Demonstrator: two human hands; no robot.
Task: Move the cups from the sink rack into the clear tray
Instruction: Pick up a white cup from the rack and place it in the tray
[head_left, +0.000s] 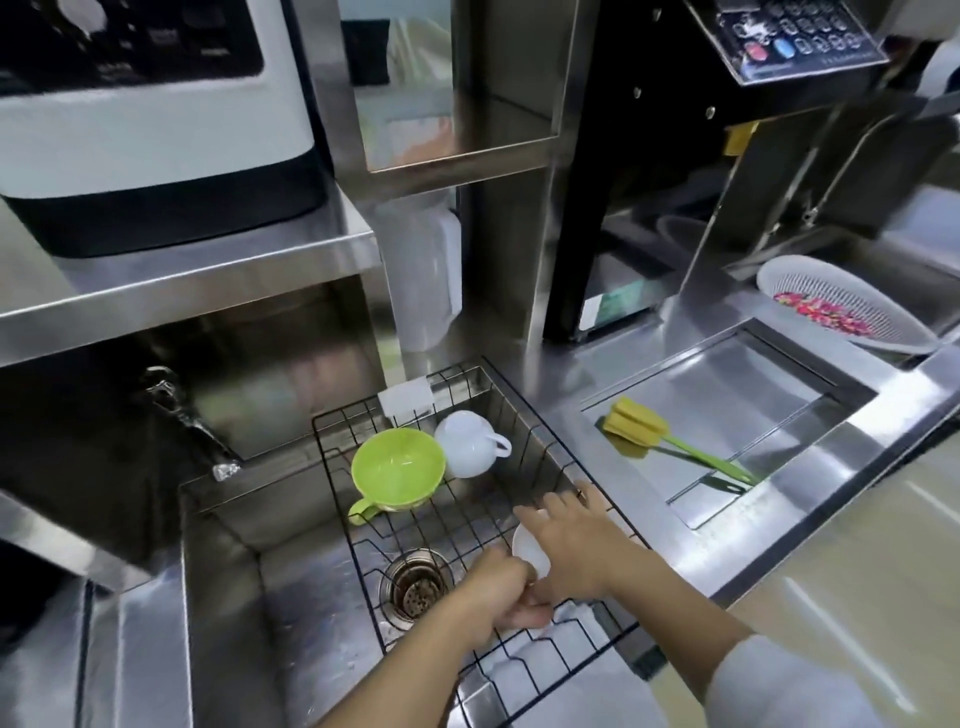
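Observation:
A black wire rack (343, 514) sits in the steel sink. At its far end a green cup (397, 467) lies tilted with its mouth towards me, and a white cup (467, 441) rests upside down beside it. At the near end another white cup (527, 551) lies between my hands. My left hand (506, 597) is closed on its lower part. My right hand (571, 545) lies over its right side with the fingers spread towards the rack's rim. I cannot make out a clear tray.
The sink drain (413, 584) lies under the rack, and a faucet (182, 415) sticks out at the left. A yellow sponge brush (636, 426) lies in the recessed well to the right. A white colander (841, 306) stands at the far right. Steel shelves and machines rise behind.

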